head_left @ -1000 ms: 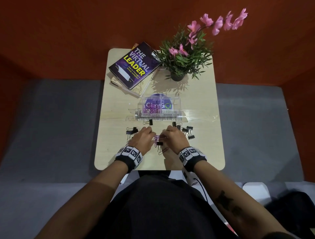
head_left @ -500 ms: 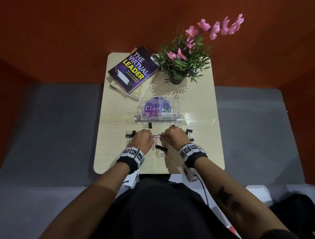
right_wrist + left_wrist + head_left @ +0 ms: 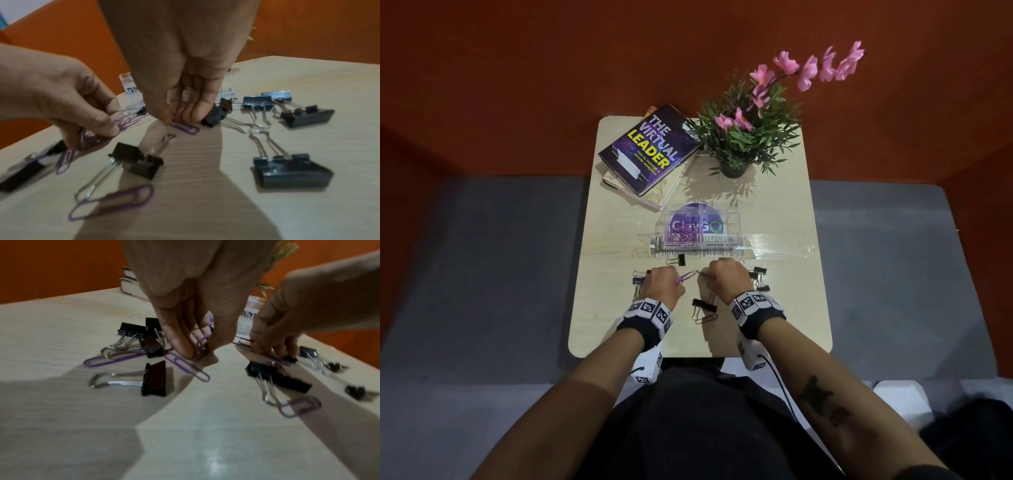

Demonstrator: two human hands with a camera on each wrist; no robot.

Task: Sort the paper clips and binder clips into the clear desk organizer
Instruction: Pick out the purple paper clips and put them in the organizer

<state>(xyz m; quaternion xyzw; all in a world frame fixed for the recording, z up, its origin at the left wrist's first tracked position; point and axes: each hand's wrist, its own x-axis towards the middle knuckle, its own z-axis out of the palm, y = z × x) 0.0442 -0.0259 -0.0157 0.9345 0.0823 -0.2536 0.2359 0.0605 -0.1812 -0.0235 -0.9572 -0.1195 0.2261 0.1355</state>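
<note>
Lying nearest on the table [image 3: 619, 329] was a binder clip [image 3: 704, 305] beside a purple paper clip [image 3: 705, 319]. Further off, the left hand [image 3: 662, 286] and right hand [image 3: 729, 279] each pinched purple clips. Beyond stood the clear organizer [image 3: 698, 229], holding paper clips.

Dim overhead light, hard hand shadows and glare on the table [image 3: 216, 456], blurred wrist views, bowed wide-angle edges.
</note>
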